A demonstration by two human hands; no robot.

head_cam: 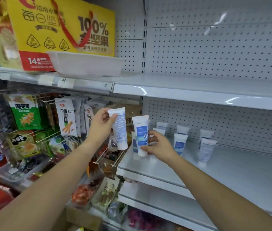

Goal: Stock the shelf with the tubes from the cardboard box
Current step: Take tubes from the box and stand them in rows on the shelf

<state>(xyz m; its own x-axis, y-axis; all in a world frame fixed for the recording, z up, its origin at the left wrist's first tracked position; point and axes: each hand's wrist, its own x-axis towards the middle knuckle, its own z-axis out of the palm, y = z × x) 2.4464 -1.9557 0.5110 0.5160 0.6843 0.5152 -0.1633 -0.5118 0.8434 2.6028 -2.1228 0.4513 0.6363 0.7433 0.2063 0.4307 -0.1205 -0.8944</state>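
Observation:
My left hand (pixel 101 125) grips a white tube with blue print (pixel 119 130), cap down, in the air just left of the white shelf (pixel 223 169). My right hand (pixel 158 147) holds a second white and blue tube (pixel 141 135) upright, cap down, at the shelf's left end. Several more tubes stand on the shelf behind and to the right, among them one (pixel 179 142) close to my right hand and a pair (pixel 206 147) farther right. The cardboard box is not in view.
Snack packets (pixel 65 119) hang on hooks in the bay to the left. A white plastic tray (pixel 87 64) and a yellow gift box (pixel 62 25) sit on the shelf above. A white shelf (pixel 198 87) overhangs the tubes. Pegboard backs the bay.

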